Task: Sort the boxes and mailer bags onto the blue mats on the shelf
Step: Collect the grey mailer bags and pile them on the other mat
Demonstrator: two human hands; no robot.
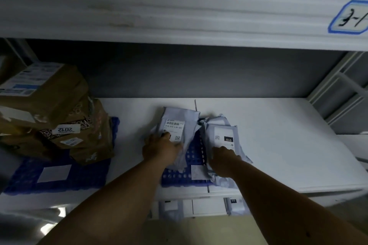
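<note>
Blue mat (196,152) between hands mostly covered by mailer bags; left hand (161,148) fingertips hidden under left bag (175,125); box stack (49,109) far left of hands cut by frame edge; label print unreadable

Your right side open, bare white shelf (278,145) past the mailer bags (199,131), stacked cardboard boxes (59,113) block your left, upper shelf edge (179,6) low overhead, grey back wall (199,73) behind.

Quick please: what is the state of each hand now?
Left hand: grips the left mailer bag.
Right hand: rests on the right mailer bag; whether it grips cannot be told.
</note>
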